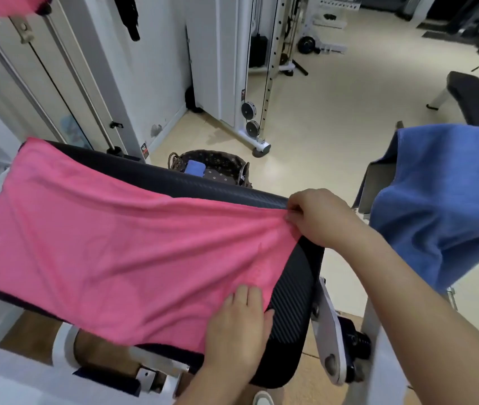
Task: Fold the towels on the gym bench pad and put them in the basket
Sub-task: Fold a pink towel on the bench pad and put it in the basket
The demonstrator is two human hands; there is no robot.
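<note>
Head view: a pink towel point(121, 244) lies spread over the black pad point(291, 305), covering most of it. The pad's far edge and right end stay bare. The towel lies mostly flat, with creases fanning out from its far right corner.

The right hand point(317, 217) reaches in from the right and pinches that far right corner, fingers curled round the bunched cloth at the pad's far edge. The left hand point(238, 325) rests palm down on the towel's near right corner. Its fingers are straight and close together, pressing the cloth onto the pad without gripping, and the thumb lies on the bare pad just beside the towel's edge.

Beyond the pad, on the floor, stands the basket point(226, 163), partly hidden by the pad's far edge. A small folded towel point(194, 168), blue, lies inside it on the left.

To the right of the pad, a blue towel point(437, 200) hangs loosely over a frame, apart from both hands. A cable machine point(257, 68) stands further off, and a dark bench point(475, 97) is at the far right.
</note>
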